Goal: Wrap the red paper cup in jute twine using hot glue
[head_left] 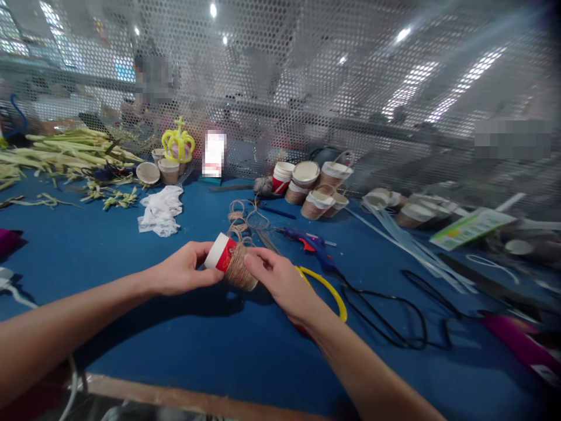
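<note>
A red and white paper cup lies on its side between my hands, its lower half wrapped in brown jute twine. My left hand grips the cup's rim end. My right hand presses its fingers on the twine-wrapped end. Loose twine trails from the cup back across the blue table. A yellow-handled pair of scissors lies under my right wrist.
A blue glue gun with a black cord lies to the right. Several twine-wrapped cups stand behind it. A white cloth, green leaf strips and a yellow crown sit at the back left. A perforated screen closes the far side.
</note>
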`<state>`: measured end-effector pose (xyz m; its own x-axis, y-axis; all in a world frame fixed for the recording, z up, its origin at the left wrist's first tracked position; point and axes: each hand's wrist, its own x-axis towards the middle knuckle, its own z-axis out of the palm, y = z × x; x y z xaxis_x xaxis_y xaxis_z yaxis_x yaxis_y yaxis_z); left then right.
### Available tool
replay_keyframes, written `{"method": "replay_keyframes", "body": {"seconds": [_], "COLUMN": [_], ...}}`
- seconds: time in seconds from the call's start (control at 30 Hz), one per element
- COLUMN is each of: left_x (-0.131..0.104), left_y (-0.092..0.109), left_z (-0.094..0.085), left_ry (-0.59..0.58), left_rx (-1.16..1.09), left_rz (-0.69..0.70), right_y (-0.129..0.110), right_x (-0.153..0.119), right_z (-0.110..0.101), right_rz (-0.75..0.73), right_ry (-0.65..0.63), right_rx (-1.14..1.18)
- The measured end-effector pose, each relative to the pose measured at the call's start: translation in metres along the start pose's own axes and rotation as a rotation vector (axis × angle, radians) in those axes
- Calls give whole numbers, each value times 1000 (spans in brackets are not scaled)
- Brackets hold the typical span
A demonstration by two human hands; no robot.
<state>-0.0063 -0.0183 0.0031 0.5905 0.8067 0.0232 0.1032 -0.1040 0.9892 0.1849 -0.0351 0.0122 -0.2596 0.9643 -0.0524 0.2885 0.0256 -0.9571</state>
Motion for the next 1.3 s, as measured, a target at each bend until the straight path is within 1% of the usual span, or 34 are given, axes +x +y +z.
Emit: {"method": "replay_keyframes", "body": {"seconds": [0.1, 0.4, 0.53, 0.67, 0.73, 0.8, 0.87, 0.93, 1.0, 1.07, 1.17, 1.3], "left_x": [0, 0, 1, 2, 2, 1, 1, 0, -1, -2, -4, -4], "left_y": [2, 4, 2, 0, 1, 3, 4, 4, 3, 1, -1, 1], "left_z": [1, 7, 8, 10, 11, 13, 15, 16, 17, 17, 15, 15], "left_ry": [11, 124, 117, 117, 116, 96, 71, 45, 23, 8, -12, -64], "left_rx": [-49, -112, -163, -163, -153, -150, -140, -115, -68, -21, 27, 31], "left_rz": [-4, -51, -57, -64, -75, -91, -103, -105, -106, -108, -119, -123], "right_y": [0, 10, 13, 13, 12, 9, 6, 4, 4, 4, 5, -1], "right_x": [-1, -6, -6, -5, -4, -3, -1, 1, 3, 5, 7, 8], "right_z": [1, 12, 14, 11, 10, 8, 7, 8, 10, 12, 13, 11], "right_rz": [-91, -347, -422, -438, -425, -400, -336, -219, -128, -123, -176, -243], "right_ry": [58, 144, 109, 47, 29, 15, -14, -47, -50, -13, 34, 16], "right_rx": [-172, -412, -479, -524, -493, -407, -263, -69, 115, 209, 198, 65]}}
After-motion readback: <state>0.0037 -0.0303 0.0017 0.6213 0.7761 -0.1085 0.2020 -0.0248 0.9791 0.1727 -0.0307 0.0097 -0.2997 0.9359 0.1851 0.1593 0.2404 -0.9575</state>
